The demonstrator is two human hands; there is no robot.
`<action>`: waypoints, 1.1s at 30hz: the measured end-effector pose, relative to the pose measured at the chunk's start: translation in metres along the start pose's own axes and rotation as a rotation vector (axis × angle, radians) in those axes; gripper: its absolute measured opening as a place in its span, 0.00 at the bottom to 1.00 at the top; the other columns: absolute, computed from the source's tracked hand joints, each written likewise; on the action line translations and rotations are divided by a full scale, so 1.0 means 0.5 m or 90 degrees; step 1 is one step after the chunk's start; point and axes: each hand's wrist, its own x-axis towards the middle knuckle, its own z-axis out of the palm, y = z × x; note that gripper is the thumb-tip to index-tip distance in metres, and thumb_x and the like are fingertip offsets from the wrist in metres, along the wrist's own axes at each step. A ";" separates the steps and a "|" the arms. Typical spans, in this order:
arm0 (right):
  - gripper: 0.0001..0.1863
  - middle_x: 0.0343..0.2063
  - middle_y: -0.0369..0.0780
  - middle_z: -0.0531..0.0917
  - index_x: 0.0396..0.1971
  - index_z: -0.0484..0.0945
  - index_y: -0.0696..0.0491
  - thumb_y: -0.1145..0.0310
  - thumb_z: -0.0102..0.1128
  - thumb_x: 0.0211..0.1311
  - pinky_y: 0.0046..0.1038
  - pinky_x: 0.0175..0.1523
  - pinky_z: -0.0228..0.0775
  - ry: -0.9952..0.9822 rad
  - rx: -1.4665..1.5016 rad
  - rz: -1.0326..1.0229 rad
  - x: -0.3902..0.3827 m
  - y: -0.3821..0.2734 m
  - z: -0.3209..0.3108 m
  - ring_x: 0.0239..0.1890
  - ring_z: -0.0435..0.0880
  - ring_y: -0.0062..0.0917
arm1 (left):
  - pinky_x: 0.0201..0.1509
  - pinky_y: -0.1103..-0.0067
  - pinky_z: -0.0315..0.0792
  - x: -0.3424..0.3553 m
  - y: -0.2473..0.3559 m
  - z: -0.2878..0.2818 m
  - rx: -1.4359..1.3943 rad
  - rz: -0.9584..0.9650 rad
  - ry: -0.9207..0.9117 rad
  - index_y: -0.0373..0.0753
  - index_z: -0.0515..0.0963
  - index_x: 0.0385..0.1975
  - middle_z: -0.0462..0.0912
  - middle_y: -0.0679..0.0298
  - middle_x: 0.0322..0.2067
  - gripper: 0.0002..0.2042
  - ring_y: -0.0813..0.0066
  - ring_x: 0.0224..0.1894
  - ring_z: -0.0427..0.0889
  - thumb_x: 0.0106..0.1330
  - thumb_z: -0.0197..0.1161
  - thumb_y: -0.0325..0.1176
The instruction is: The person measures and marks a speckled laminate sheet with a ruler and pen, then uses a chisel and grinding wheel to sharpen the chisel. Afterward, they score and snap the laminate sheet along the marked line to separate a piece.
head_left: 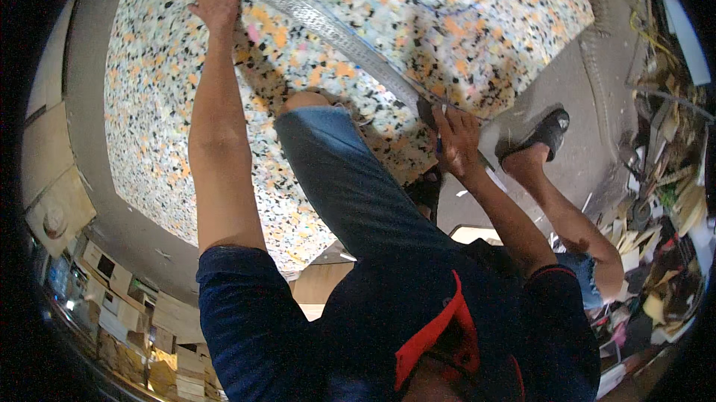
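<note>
My left hand (216, 3) is at the upper left on the speckled foam sheet (142, 81), at the edge of a long metal straightedge (313, 25). Its fingers curl over a small dark-blue item that I cannot make out. The straightedge runs diagonally down toward my right hand (459, 141), whose fingers are closed on a slim blue tool (440, 137) at that lower end, near the sheet's edge. My bent denim-clad knee (335, 163) rests on the sheet between my arms, and my right foot (529, 148) in a black sandal is on the grey floor beside it.
The grey floor (492, 201) surrounds the sheet. Piles of offcuts and scraps (664, 201) fill the right side, with a yellow cord (649, 36). Wooden panels (48, 156) and stacked boxes or boards (123, 290) line the left.
</note>
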 end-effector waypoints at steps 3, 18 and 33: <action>0.28 0.42 0.45 0.76 0.57 0.73 0.54 0.69 0.63 0.53 0.45 0.54 0.65 -0.010 -0.017 -0.042 -0.005 0.015 0.002 0.45 0.75 0.42 | 0.70 0.42 0.38 0.015 -0.001 -0.002 0.000 -0.034 -0.036 0.31 0.58 0.68 0.62 0.39 0.66 0.38 0.41 0.71 0.53 0.69 0.52 0.57; 0.29 0.44 0.48 0.75 0.59 0.71 0.56 0.72 0.63 0.53 0.45 0.53 0.66 -0.029 0.003 -0.038 -0.005 0.028 0.015 0.47 0.75 0.44 | 0.70 0.42 0.40 0.017 -0.006 0.009 0.041 -0.029 -0.030 0.30 0.58 0.68 0.65 0.42 0.64 0.37 0.42 0.71 0.55 0.71 0.50 0.56; 0.15 0.32 0.51 0.81 0.47 0.76 0.58 0.72 0.60 0.62 0.35 0.36 0.74 0.179 0.329 -0.177 0.558 -0.145 -0.036 0.34 0.83 0.46 | 0.75 0.50 0.35 0.006 0.086 -0.043 0.044 -0.147 -0.027 0.30 0.54 0.70 0.63 0.46 0.68 0.33 0.46 0.74 0.48 0.71 0.50 0.45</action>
